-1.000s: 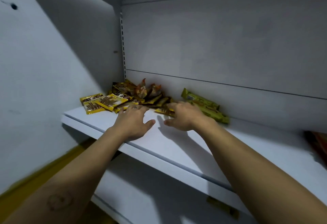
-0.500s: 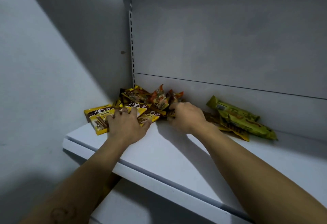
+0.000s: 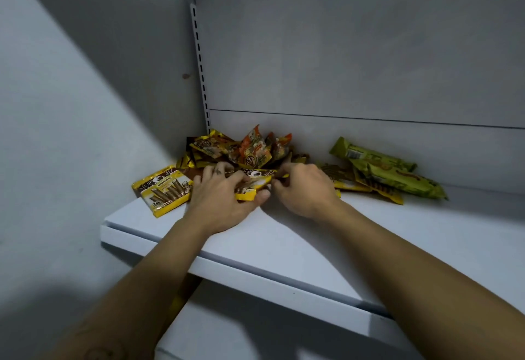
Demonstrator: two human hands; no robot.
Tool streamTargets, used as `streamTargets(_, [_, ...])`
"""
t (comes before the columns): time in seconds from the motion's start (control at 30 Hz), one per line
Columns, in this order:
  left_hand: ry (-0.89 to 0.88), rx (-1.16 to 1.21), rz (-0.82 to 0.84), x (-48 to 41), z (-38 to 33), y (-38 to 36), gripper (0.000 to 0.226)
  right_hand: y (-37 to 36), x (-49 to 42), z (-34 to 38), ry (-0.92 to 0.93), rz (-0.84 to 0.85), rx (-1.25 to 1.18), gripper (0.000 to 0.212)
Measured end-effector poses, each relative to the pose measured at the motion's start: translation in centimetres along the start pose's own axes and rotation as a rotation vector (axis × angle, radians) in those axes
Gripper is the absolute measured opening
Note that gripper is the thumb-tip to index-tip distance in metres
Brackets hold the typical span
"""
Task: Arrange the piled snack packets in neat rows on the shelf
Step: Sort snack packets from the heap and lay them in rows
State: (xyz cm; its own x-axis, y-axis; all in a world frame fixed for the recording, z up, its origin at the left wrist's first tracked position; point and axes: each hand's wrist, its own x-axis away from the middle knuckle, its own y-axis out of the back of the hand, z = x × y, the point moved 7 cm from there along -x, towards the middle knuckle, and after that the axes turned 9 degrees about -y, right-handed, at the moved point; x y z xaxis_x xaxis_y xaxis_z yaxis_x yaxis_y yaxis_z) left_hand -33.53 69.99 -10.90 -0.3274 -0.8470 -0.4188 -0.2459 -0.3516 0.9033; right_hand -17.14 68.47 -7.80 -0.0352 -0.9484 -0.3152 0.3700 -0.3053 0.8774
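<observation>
White shelf [image 3: 312, 246]: our left hand [image 3: 224, 202] and right hand [image 3: 305, 190] both pinch one yellow packet [image 3: 251, 187]; pile [image 3: 244, 149] behind, two green packets [image 3: 397, 179] right.

Packet pile [image 3: 244, 152] fills back-left corner; green packets [image 3: 397, 172] line back wall; shelf [image 3: 312, 246] front and right bare.

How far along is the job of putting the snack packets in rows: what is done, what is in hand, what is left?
Done: nothing, no row shows on the shelf. In hand: the left hand and the right hand both grip one yellow packet at the pile's front. To do: the corner pile, the flat wafer packet beside it and the green packets by the back wall lie crooked.
</observation>
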Motion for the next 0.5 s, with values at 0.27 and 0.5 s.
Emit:
streamTargets(0.27, [-0.057, 0.31, 0.134, 0.1, 0.1, -1.3, 0.101, -2.0, -0.1, -0.6, -0.06, 0.118, -0.101, 0.052])
streamTargets(0.5, [-0.053, 0.483, -0.224, 0.1, 1.0, 0.6, 0.069, -2.7, -1.0, -1.5, -0.233, 0.19, -0.484, 0.045])
